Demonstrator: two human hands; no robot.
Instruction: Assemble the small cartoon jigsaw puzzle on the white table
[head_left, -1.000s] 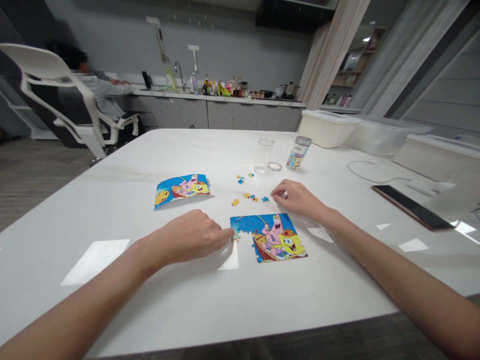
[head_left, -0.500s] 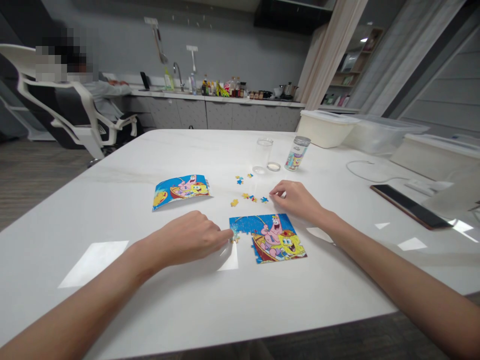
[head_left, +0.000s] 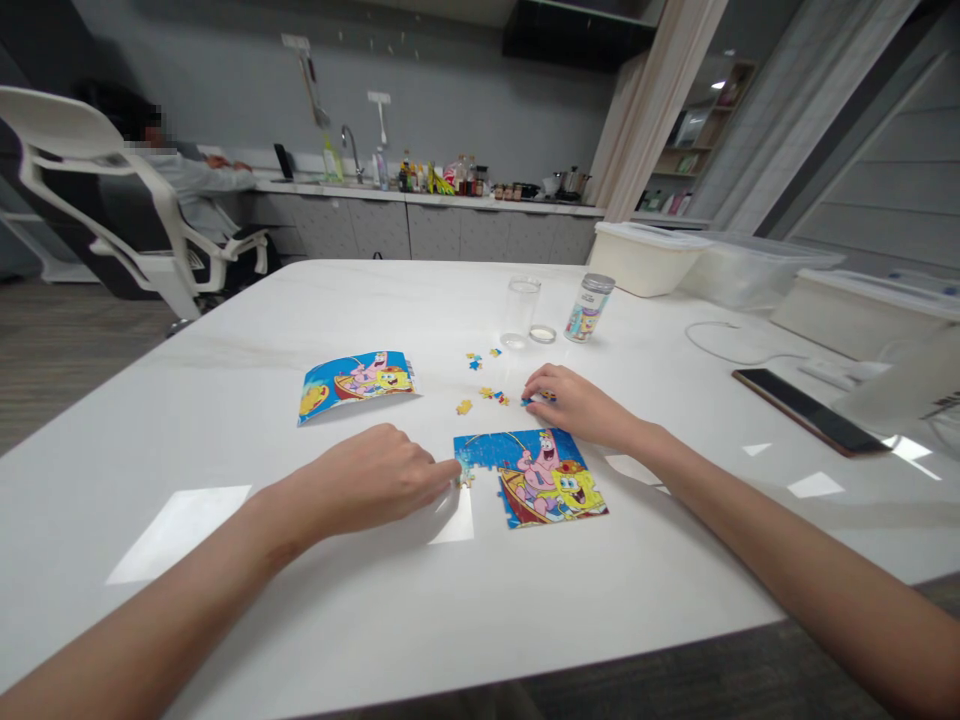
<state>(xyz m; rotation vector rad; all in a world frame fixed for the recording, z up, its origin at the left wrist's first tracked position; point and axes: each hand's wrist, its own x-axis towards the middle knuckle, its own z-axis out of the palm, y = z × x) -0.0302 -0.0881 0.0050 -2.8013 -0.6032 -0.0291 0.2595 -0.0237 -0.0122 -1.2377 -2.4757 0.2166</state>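
A partly joined jigsaw puzzle lies on the white table, with a gap at its lower left. My left hand is closed, its fingertips pressed on the puzzle's left edge beside that gap. Beyond the puzzle, the fingers of my right hand close on a small blue jigsaw piece at the tabletop; the fingers partly cover it. Just left of this hand are several loose jigsaw pieces, yellow and blue. A curved picture card with the same cartoon scene stands out beyond my left hand.
Behind the pieces stand a clear jar, a ring-shaped lid and a printed canister. A phone, a cable and lidded plastic bins occupy the right side. A person sits in an office chair at far left.
My right hand has shifted slightly left and its fingers have come over the blue jigsaw piece. My left hand stays at the puzzle's edge. The view has turned slightly.
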